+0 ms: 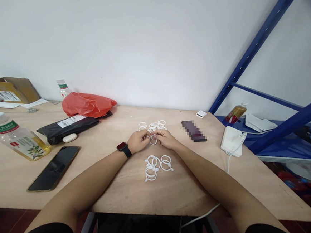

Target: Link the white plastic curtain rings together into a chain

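You're seemingly midway: left hand [139, 141] and right hand [166, 138] have fingers pinching one white ring [153, 144], with near rings [156, 169] and far rings [154, 125] on the surface [129, 197] (can't tell which pile's done).

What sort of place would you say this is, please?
Probably a workshop or storeroom corner: there is a plain wooden table with white rings on it, a blue metal rack alongside, and a cardboard box.

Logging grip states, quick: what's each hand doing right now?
Left hand: closed, pinching a white ring.
Right hand: closed, apparently pinching the same white ring.
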Motion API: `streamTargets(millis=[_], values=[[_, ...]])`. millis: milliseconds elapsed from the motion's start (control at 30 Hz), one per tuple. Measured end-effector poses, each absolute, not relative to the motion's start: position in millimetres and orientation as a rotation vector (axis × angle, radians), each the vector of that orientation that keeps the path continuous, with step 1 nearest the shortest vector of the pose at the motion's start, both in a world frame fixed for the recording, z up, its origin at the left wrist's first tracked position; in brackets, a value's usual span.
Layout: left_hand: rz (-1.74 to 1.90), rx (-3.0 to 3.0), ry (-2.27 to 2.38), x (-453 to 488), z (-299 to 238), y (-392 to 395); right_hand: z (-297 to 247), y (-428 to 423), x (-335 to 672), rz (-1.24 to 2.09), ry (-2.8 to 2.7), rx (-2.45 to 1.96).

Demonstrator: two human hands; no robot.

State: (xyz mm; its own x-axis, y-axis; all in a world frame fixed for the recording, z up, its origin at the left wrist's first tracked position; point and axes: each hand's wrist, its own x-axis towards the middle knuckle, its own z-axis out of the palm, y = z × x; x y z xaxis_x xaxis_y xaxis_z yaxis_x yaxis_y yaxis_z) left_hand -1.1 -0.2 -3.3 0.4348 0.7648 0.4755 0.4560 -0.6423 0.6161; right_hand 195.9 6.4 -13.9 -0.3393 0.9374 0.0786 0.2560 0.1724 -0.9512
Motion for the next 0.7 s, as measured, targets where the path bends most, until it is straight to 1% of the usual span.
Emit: streamTargets(millis=[433,700], values=[[1.017,2.352,1.018,-2.7,-1.7,1.2,-15.9,7.4,199.3,0.929,-1.906,-1.136],[1.006,2.382,1.015,-3.1,-3.7,2.9,-13.9,6.5,199.4,0.908,-1.970,-1.115]])
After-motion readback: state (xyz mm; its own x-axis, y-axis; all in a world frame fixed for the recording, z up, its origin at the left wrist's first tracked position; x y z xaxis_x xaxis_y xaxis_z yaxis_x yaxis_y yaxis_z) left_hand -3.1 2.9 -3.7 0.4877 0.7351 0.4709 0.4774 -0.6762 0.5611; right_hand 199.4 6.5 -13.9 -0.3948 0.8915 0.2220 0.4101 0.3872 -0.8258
